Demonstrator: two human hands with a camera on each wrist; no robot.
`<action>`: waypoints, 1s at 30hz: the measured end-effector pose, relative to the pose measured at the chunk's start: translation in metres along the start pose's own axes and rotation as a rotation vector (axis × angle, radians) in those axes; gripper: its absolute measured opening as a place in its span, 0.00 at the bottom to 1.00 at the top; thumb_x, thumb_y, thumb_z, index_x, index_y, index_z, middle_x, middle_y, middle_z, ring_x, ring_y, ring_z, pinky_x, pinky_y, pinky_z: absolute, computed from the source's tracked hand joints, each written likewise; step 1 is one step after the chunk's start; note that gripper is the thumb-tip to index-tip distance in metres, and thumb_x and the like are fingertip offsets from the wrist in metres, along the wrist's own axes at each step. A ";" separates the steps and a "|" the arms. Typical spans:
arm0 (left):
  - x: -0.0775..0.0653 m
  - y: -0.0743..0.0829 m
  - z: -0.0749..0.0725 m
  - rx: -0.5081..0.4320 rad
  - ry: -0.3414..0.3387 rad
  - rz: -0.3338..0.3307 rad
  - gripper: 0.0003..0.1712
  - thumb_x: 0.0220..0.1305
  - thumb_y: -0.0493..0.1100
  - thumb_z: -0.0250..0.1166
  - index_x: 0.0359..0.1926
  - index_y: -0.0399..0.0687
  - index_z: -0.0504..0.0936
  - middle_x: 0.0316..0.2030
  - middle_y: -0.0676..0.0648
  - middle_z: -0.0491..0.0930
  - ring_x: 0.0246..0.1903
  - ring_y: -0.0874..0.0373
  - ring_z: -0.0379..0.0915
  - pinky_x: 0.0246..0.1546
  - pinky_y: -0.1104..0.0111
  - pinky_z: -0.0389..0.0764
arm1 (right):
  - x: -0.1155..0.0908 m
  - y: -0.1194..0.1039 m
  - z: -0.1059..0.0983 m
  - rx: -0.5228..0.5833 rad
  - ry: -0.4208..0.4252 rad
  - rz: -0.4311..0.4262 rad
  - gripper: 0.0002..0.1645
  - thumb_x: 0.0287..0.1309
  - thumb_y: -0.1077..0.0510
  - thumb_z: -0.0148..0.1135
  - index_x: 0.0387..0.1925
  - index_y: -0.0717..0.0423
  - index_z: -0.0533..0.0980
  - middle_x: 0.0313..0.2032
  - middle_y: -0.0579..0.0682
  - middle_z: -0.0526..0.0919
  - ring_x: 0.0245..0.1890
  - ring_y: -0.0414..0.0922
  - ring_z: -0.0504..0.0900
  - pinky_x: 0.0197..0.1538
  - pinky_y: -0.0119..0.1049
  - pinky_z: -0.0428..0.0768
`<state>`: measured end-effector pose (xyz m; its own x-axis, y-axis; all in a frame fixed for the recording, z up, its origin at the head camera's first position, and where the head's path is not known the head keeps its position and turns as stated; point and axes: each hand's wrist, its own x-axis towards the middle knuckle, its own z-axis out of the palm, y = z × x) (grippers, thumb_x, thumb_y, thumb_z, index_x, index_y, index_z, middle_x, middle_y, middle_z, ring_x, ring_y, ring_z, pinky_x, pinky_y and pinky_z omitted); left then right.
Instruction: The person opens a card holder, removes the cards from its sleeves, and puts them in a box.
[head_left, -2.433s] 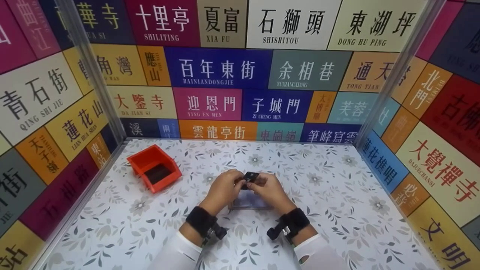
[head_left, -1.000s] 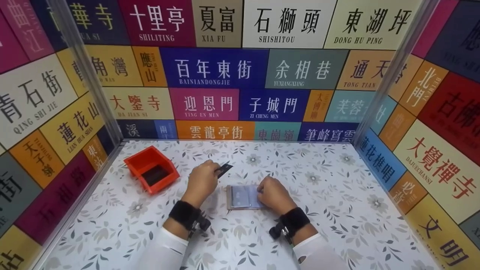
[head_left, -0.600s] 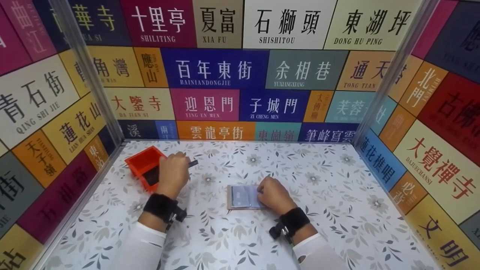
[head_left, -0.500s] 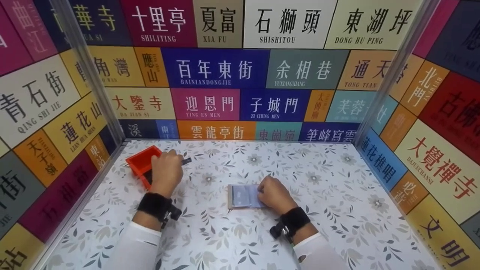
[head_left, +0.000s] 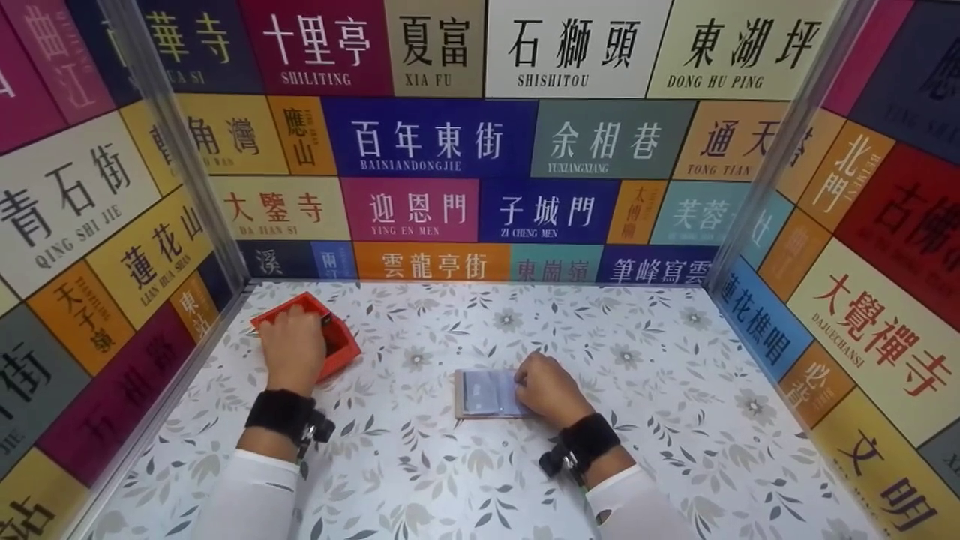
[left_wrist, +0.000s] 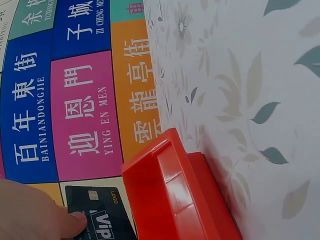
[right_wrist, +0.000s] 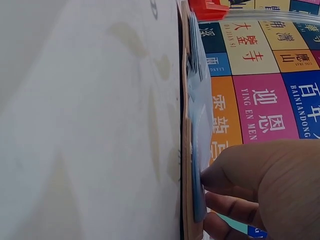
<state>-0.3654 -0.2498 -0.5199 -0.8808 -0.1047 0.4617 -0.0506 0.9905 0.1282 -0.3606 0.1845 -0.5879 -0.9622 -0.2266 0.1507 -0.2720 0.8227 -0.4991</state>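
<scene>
My left hand (head_left: 291, 351) is over the red bin (head_left: 343, 354), pinching a black card (head_left: 325, 320) between thumb and fingers. In the left wrist view the card (left_wrist: 102, 212) shows a chip, "LOGO" and "Vip" print, and sits beside the bin's rim (left_wrist: 182, 195). An opened card holder (head_left: 484, 394) with clear plastic sleeves and a tan cover lies flat on the table. On its right side rests my right hand (head_left: 553, 390), fingers curled. The right wrist view shows that thumb and fingertips gripping the sleeves (right_wrist: 200, 165) at the holder's edge.
The table (head_left: 420, 465) has a floral print of leaves and flowers. Coloured sign-covered walls (head_left: 435, 135) enclose its back and both sides, with clear corner strips. The bin stands near the back left corner.
The black card, earlier between both hands over the holder, went left in my left hand to the bin. My right hand dropped onto the holder's right side and stayed there.
</scene>
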 end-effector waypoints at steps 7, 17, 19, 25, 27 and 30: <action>-0.004 0.000 0.012 0.032 -0.191 -0.030 0.19 0.79 0.30 0.53 0.50 0.31 0.91 0.46 0.27 0.86 0.51 0.27 0.85 0.56 0.34 0.75 | -0.001 0.001 0.004 -0.008 -0.011 0.023 0.10 0.57 0.65 0.75 0.42 0.57 0.91 0.45 0.53 0.90 0.49 0.53 0.89 0.59 0.52 0.89; -0.008 0.000 0.031 0.098 -0.244 0.029 0.11 0.75 0.29 0.61 0.48 0.29 0.90 0.42 0.28 0.90 0.43 0.30 0.87 0.53 0.40 0.75 | 0.000 -0.002 0.001 0.012 -0.023 0.048 0.11 0.57 0.64 0.75 0.43 0.56 0.90 0.45 0.53 0.89 0.49 0.53 0.88 0.60 0.53 0.88; -0.008 0.001 0.032 0.105 -0.254 0.047 0.11 0.75 0.30 0.62 0.48 0.30 0.90 0.41 0.29 0.91 0.42 0.31 0.87 0.54 0.40 0.74 | 0.000 -0.003 -0.001 0.011 -0.026 0.052 0.11 0.57 0.64 0.75 0.43 0.56 0.90 0.46 0.53 0.89 0.50 0.53 0.88 0.60 0.53 0.88; -0.010 0.003 0.035 0.098 -0.272 0.084 0.08 0.75 0.34 0.67 0.46 0.32 0.90 0.39 0.31 0.91 0.41 0.33 0.86 0.56 0.39 0.71 | 0.000 -0.001 -0.001 0.015 -0.027 0.052 0.11 0.57 0.63 0.74 0.44 0.55 0.90 0.45 0.52 0.90 0.50 0.52 0.89 0.60 0.52 0.88; -0.011 0.004 0.036 0.087 -0.271 0.095 0.12 0.76 0.41 0.71 0.46 0.32 0.90 0.38 0.31 0.90 0.41 0.34 0.85 0.55 0.40 0.71 | 0.001 0.000 -0.001 0.017 -0.018 0.045 0.12 0.56 0.64 0.74 0.43 0.56 0.90 0.44 0.52 0.91 0.49 0.52 0.89 0.59 0.51 0.89; -0.013 0.005 0.038 0.055 -0.265 0.112 0.18 0.75 0.47 0.74 0.43 0.32 0.89 0.35 0.31 0.90 0.39 0.34 0.86 0.52 0.41 0.71 | 0.001 0.000 -0.001 0.009 -0.009 0.033 0.11 0.56 0.64 0.74 0.42 0.56 0.91 0.45 0.52 0.91 0.49 0.52 0.90 0.59 0.51 0.89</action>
<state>-0.3722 -0.2405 -0.5588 -0.9743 0.0254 0.2236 0.0348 0.9987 0.0380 -0.3613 0.1849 -0.5875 -0.9707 -0.2045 0.1261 -0.2403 0.8251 -0.5114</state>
